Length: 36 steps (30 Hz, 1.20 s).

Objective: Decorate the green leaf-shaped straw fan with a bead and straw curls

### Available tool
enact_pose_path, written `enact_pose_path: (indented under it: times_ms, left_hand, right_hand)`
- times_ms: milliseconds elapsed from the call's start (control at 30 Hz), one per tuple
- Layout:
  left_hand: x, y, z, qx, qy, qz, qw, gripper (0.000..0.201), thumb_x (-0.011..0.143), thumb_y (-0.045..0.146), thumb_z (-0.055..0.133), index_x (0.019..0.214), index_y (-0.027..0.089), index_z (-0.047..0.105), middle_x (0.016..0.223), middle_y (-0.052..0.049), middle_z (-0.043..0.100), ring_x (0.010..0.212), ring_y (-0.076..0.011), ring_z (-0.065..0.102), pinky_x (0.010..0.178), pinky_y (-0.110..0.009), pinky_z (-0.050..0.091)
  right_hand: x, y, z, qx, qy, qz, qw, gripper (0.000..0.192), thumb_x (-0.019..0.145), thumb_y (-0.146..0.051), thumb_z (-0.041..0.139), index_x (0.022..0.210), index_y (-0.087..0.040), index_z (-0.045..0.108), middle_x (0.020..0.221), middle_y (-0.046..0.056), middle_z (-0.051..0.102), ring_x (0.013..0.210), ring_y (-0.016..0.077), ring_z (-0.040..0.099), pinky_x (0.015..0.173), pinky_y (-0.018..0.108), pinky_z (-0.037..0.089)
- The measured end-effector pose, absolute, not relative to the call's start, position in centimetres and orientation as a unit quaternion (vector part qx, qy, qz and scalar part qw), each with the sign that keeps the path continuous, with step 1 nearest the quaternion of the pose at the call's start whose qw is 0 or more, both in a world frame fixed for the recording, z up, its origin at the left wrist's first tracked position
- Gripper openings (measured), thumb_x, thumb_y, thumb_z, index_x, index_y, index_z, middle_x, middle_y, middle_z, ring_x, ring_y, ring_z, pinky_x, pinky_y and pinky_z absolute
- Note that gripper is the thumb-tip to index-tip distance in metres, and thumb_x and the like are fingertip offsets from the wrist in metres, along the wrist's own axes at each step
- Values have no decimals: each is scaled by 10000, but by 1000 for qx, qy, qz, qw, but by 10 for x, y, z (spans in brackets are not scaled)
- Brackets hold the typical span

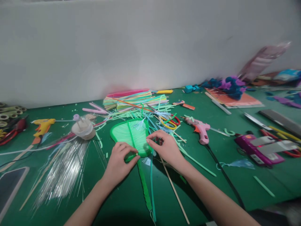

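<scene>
A green counter [113, 201] is set with its back edge against a pale wall [141, 44]. A green fan [123, 135] is laid midway between the left and right ends, its handle pointed toward the near edge. A small gold bead [137, 154] is pinched between the thumb and index finger of the left hand [121, 157], beside the fan's base. The right hand [166, 147] is bent at the fan's right rim, thumb and index tip close together; whether anything is grasped there cannot be told. Part of the fan is covered by both hands. A phone [10, 188] is cut off at the near left corner, as are bamboo tubes [9, 114] along the left end. A pink plastic bag [265, 59] near the back right corner is blurred. Two glue guns are counted, one yellow [45, 124], one pink [202, 127]; one cup [88, 135] and one purple power strip [249, 150] are seen. The strips [131, 100] heaped by the back edge are too many to be counted.
</scene>
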State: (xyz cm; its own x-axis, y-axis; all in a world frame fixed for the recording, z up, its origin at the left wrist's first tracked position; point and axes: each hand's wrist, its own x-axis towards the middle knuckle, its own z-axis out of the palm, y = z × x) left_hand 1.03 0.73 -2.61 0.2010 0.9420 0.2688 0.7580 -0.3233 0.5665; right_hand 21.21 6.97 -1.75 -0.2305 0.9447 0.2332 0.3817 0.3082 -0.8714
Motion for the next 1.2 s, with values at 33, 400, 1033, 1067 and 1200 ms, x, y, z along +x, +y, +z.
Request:
enact_pose_path:
  times_ms: [33,400,1033,1067,1200]
  left_hand:
    - [10,8,-26,759,560,291,161,73,863,314,657,883,244,660,902,-21,681,994,-233,531,892,-400,413]
    - [2,12,-25,727,549,352,215,75,857,335,670,885,270,694,901,3,699,981,-206,563,910,-376,426]
    - [1,13,-24,774,523,332,130,78,868,311,660,883,252,710,864,-26,683,998,-219,542,907,-388,450]
    - [-2,14,-23,766,530,340,130,85,869,318,658,884,253,711,864,-25,686,995,-219,547,901,-384,455]
    - [-27,19,-19,703,603,374,55,139,879,367,633,882,251,709,903,-34,692,978,-230,574,897,-399,463]
  right_hand:
    - [212,70,-18,-471,-702,352,403,71,812,-189,664,833,-210,728,829,10,664,714,149,564,697,300,431]
    - [206,61,-17,-427,-731,374,379,56,816,-178,695,835,-217,731,840,14,650,786,160,600,732,302,446]
    - [200,55,-20,-384,-794,317,349,78,824,-134,692,859,-202,708,879,36,661,902,192,602,841,351,455]
    - [200,54,-19,-382,-794,318,349,81,823,-132,691,858,-204,707,875,33,661,897,191,603,845,356,455]
    - [198,51,-18,-367,-797,336,341,97,816,-129,696,857,-216,704,879,26,665,896,188,609,850,361,461]
